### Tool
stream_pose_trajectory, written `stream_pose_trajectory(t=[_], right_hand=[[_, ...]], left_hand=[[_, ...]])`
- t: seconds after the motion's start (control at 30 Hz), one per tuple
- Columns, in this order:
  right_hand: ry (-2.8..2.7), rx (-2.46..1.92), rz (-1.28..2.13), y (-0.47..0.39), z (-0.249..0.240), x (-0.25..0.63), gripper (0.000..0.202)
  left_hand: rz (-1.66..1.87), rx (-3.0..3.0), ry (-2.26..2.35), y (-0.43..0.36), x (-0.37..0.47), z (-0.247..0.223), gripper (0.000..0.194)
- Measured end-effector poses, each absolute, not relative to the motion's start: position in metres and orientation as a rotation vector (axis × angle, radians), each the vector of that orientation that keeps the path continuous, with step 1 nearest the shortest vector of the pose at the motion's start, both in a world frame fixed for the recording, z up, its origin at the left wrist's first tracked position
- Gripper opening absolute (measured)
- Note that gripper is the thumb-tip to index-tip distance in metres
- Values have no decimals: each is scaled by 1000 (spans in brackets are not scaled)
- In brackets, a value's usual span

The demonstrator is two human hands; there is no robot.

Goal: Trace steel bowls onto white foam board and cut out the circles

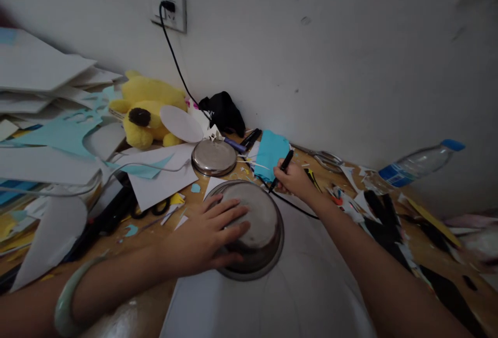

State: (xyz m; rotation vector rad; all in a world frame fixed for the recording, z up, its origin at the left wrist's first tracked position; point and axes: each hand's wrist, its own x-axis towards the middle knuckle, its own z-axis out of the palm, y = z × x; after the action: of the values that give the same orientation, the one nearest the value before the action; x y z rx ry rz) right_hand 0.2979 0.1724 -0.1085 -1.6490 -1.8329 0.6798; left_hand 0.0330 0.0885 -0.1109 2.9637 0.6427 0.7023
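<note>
My left hand lies flat with spread fingers on an upturned round metal dish. Beneath the dish is a large white sheet, which shows faint curved lines. In my right hand is a black marker pen, held tilted with its tip low beside the dish's far right rim. Whether the tip touches the sheet I cannot tell. A smaller round metal dish sits farther back, also upside down. Behind the pen lies a light blue folded piece.
A yellow plush toy and stacked white boards are at the left. Scissors lie near the wall, by a tilted plastic bottle. A black cord hangs from the wall socket. Paper scraps litter the wooden table.
</note>
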Motion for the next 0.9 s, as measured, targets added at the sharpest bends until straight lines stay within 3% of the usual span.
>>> stream_pose_trajectory(t=[0.57,0.9], right_hand=[[-2036,-1572,590,198,-99,262,21],[-1830,-1300,1033,203,-104,202,19]], left_hand=[[679,2941,638,88,30,-112,40],[797,3034,686,78,34,-122,36]])
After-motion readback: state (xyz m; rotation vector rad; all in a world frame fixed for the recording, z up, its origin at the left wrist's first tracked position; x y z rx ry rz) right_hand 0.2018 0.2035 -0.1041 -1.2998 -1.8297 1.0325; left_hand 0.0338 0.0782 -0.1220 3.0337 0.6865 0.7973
